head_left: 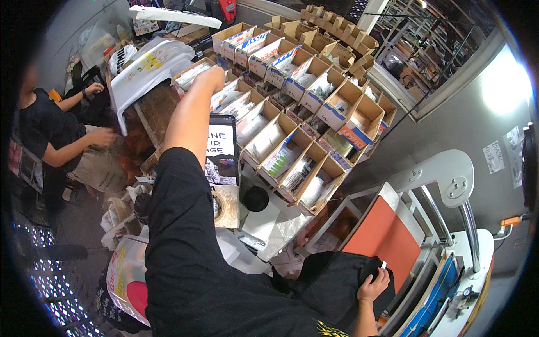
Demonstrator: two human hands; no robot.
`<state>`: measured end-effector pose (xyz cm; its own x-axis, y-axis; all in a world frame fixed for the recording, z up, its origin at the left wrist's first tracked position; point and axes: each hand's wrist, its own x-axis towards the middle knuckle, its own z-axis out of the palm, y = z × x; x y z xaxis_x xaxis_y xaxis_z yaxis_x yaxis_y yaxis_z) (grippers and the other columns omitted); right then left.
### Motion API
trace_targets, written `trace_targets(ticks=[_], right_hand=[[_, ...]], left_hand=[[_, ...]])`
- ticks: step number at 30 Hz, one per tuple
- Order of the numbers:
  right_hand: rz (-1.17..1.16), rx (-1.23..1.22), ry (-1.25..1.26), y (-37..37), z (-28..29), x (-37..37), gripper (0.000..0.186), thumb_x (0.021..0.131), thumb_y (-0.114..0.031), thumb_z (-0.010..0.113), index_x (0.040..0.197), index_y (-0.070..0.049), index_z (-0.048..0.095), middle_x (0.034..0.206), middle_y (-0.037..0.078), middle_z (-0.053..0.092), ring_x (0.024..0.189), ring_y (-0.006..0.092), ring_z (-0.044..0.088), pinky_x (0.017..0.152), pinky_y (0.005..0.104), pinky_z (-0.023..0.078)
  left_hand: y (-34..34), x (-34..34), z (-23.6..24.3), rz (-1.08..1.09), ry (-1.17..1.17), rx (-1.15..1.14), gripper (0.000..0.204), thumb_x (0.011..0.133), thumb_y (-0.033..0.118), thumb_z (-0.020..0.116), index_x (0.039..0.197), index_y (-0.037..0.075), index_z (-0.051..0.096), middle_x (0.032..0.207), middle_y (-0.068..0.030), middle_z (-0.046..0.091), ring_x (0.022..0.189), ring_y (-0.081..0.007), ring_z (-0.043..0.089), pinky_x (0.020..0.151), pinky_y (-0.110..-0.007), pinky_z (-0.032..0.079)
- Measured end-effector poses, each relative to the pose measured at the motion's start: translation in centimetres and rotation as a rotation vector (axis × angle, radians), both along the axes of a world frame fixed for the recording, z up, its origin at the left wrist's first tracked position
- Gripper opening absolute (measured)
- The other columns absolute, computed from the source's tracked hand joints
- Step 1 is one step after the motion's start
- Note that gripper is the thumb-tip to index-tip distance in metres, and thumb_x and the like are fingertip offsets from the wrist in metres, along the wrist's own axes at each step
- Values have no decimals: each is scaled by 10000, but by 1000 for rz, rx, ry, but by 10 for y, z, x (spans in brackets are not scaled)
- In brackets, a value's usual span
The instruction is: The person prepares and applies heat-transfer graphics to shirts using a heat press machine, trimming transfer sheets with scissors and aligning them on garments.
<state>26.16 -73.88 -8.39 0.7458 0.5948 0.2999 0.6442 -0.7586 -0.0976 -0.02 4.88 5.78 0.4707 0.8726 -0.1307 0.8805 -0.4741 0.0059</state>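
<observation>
My left arm stretches forward to the rows of cardboard bins. My left hand (212,80) is over a bin (190,76) at the far left end of the nearer row; its fingers point down and are hidden behind the hand and wrist. At the lower right, my right hand (373,286) is closed on a black garment (337,275), which lies bunched partly over an orange pad (384,238). A small white piece (384,264) sticks up at its fingertips; I cannot tell what it is.
Open bins (275,149) hold plastic-wrapped sheets. A tablet-like screen (223,149), a tape roll (224,208) and a black round object (256,199) are before me. A white press machine (449,180) stands right. Another person (56,129) sits left, near a white shirt (149,70).
</observation>
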Motion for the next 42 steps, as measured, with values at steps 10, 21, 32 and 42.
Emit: trace_targets(ticks=[10, 21, 32, 42], right_hand=[[16, 16, -5, 4, 2, -2, 424, 916, -271, 530, 1242, 0, 545, 1305, 210, 509, 1221, 399, 460, 1024, 506, 343], [-7, 5, 14, 0, 0, 0, 419, 913, -255, 533, 1250, -6, 543, 1330, 198, 499, 1255, 389, 437, 1051, 507, 324], [3, 5, -12, -3, -2, 0, 420, 921, -263, 529, 1250, -2, 546, 1317, 198, 511, 1237, 396, 452, 1040, 504, 337], [-2, 23, 8, 1, 0, 1, 426, 874, -201, 567, 1254, -9, 547, 1320, 200, 511, 1242, 399, 451, 1049, 503, 336]], left_hand=[[9, -25, 24, 238, -261, 44, 196, 873, 167, 598, 939, 67, 753, 703, -141, 714, 553, -244, 701, 676, -402, 570], [1, -34, 24, 84, -318, 197, 118, 833, 173, 689, 824, 59, 716, 711, -142, 712, 678, -252, 721, 724, -409, 556], [3, -39, 18, 76, -376, 15, 246, 773, 118, 794, 990, 38, 710, 718, -134, 711, 696, -223, 713, 639, -396, 539], [18, -34, -6, 11, -221, 84, 308, 745, 139, 753, 1052, 128, 751, 942, -167, 738, 825, -291, 716, 766, -420, 551]])
